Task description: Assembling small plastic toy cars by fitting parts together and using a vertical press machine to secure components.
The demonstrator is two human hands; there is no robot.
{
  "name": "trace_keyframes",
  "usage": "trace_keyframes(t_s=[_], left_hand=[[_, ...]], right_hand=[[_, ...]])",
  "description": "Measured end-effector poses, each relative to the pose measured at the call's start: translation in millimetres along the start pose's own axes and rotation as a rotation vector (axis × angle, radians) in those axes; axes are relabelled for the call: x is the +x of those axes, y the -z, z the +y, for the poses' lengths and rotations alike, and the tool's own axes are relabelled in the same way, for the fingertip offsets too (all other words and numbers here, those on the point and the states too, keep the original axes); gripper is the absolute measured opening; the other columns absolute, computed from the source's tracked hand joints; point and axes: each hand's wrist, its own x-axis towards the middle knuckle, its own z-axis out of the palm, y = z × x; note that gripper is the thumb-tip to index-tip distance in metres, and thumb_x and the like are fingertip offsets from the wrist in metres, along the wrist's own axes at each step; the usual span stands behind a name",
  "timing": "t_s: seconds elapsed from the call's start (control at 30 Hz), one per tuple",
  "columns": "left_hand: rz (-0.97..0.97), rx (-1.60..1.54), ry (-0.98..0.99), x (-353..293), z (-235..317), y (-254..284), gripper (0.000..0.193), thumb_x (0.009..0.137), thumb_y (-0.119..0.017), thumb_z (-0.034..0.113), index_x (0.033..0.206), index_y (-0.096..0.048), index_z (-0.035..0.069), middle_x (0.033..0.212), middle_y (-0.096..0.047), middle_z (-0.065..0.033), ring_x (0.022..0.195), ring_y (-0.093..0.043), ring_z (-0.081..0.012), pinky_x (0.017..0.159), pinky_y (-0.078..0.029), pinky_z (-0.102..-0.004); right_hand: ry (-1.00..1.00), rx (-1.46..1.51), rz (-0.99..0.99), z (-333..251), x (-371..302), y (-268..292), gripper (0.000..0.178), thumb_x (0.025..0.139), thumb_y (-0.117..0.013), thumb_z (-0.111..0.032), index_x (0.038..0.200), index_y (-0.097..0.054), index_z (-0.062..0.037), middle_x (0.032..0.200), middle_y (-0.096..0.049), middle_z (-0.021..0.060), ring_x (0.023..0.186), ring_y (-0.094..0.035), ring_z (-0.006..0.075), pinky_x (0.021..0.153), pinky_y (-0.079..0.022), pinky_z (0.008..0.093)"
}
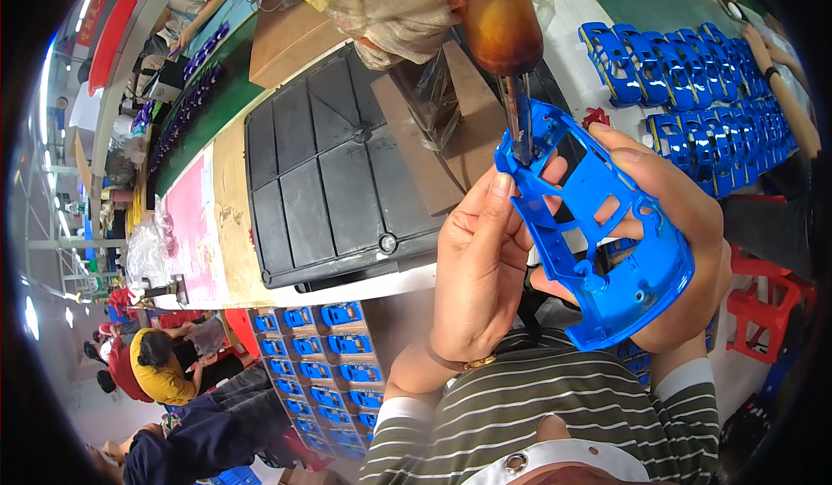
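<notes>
Closest to you, your striped shirt [555, 416] fills the lower edge, and both forearms rise from it. Your right hand [676, 225] cradles a blue plastic shell [598, 225] from behind and below, its grip clenched around the part, fingers showing through the openings. The shell sits tilted in front of your chest, narrow end up. Your left hand [481, 264] stands upright just beside the shell's left edge, thumb tip pressed against the upper rim, so its grip is closed on the same part (a thin bracelet circles that wrist). At the shell's top end, a metal driver bit [520, 121] comes down from an amber tool handle [503, 21] hanging above, and the bit touches the plastic near the rim.

Beyond your hands, a black ribbed tray [329, 173] lies flat on the bench [230, 208], with a brown cardboard piece [442, 138] leaning over its right side. To your right, rows of matching blue shells [693, 78] stand packed together, and another person's forearm [784, 86] reaches along them. Below the bench edge on the left, more blue parts fill a crate [321, 372]. Far left, seated people [160, 368] work low down
</notes>
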Motion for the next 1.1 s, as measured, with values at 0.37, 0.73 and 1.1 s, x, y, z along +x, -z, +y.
trace_keyframes(t_s=[0.37,0.73,1.1], left_hand=[[-0.037,-0.033,0.058,5.8,-1.4,4.0,0.035,0.098,-0.043,0.022,0.123,-0.049,-0.002,0.117,-0.059,-0.0131,0.099,-0.059,-0.0125,0.088,-0.049,-0.0266],[-0.048,-0.066,0.044,1.5,-3.8,5.5,0.035,0.098,-0.042,0.022,0.122,-0.05,-0.002,0.118,-0.058,-0.0137,0.094,-0.059,-0.01,0.086,-0.05,-0.0243],[-0.041,-0.059,0.036,1.3,-0.5,2.6,0.035,0.098,-0.042,0.021,0.123,-0.048,-0.002,0.117,-0.059,-0.0128,0.096,-0.06,-0.0109,0.087,-0.049,-0.0253]], right_hand=[[0.057,-0.048,0.04,5.7,0.8,1.4,0.073,0.048,-0.088,-0.015,0.109,-0.053,0.004,0.111,-0.06,0.0192,0.095,-0.062,0.0256,0.083,-0.05,0.0341],[0.123,-0.053,0.073,1.9,-2.7,-1.9,0.072,0.05,-0.087,-0.01,0.111,-0.052,0.0056,0.115,-0.058,0.0201,0.099,-0.061,0.0253,0.085,-0.049,0.0335],[0.034,-0.039,-0.001,2.0,-1.4,2.7,0.077,0.046,-0.089,-0.019,0.112,-0.056,0.0039,0.113,-0.06,0.0162,0.099,-0.061,0.0213,0.086,-0.049,0.0331]])
